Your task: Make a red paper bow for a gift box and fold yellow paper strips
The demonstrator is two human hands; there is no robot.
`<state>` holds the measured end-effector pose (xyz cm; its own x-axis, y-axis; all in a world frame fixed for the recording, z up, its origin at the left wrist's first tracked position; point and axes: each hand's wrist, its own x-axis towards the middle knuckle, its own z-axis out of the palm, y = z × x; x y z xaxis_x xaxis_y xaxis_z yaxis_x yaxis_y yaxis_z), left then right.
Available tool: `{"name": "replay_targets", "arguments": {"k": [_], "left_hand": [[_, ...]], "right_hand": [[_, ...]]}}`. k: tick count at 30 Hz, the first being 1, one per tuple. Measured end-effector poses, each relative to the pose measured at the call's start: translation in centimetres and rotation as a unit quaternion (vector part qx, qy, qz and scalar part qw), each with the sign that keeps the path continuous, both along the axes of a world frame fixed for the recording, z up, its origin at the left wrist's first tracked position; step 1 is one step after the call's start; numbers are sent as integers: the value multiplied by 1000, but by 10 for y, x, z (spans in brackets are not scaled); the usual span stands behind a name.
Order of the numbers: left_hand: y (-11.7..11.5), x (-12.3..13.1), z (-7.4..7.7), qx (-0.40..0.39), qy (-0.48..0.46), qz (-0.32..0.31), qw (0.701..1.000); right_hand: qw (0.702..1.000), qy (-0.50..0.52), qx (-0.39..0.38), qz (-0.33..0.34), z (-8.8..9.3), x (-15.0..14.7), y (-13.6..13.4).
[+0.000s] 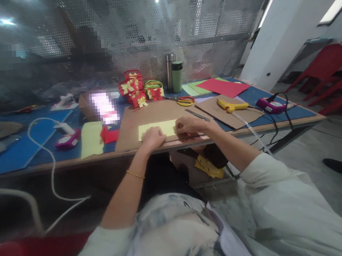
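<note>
A pale yellow strip of paper [158, 126] lies lengthwise on a brown cardboard sheet [126, 123] at the table's front edge. My left hand [154, 137] rests on the strip's near left part, fingers curled in and pressed against it. At the right end, my right hand [190, 125] has its fingers bent together around the paper's edge; the fingertips are partly hidden. Just beyond my right hand lies a dark grey craft knife or blade [198, 114]. Scissors with red and yellow handles [186, 101] rest farther back.
A yellow glue gun [232, 105] lies on cardboard to the right, near a purple power socket [270, 105]. Red paper lanterns [133, 89] and a green bottle [177, 77] stand at the back. Red paper [222, 87] is back right; yellow paper [91, 139] lies left.
</note>
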<state>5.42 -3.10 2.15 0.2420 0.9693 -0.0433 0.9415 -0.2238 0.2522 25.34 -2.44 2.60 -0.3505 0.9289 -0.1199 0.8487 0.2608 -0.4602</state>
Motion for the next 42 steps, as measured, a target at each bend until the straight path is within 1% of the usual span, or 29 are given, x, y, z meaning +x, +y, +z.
{"name": "replay_targets", "arguments": {"k": [6,10,14,19,21,25,31,35,42], "left_hand": [[-2,-7,3,-15,-18,1,1000],[0,-9,3,-11,-12,1,1000],[1,1,1,-7,17,6,1000],[0,18,-3,34,68,17,997],[-1,20,-3,28,73,13,997],[-3,16,3,13,79,-6,997],[-4,8,12,-9,64,-23,998],[0,4,11,-15,46,-33,998],[1,-6,9,-12,25,-43,999]], "right_hand": [[1000,-1,2,-4,2,-1,-2],[1000,-14,9,5,2,0,-1],[1000,-22,13,9,1,1,1],[1000,-18,12,8,-6,2,7],[1000,-10,6,4,-9,3,9],[1000,-4,3,-2,-9,2,7],[1000,-16,16,-1,2,-1,-3],[1000,-14,11,-5,3,-1,-3],[1000,-10,14,5,-5,2,4]]}}
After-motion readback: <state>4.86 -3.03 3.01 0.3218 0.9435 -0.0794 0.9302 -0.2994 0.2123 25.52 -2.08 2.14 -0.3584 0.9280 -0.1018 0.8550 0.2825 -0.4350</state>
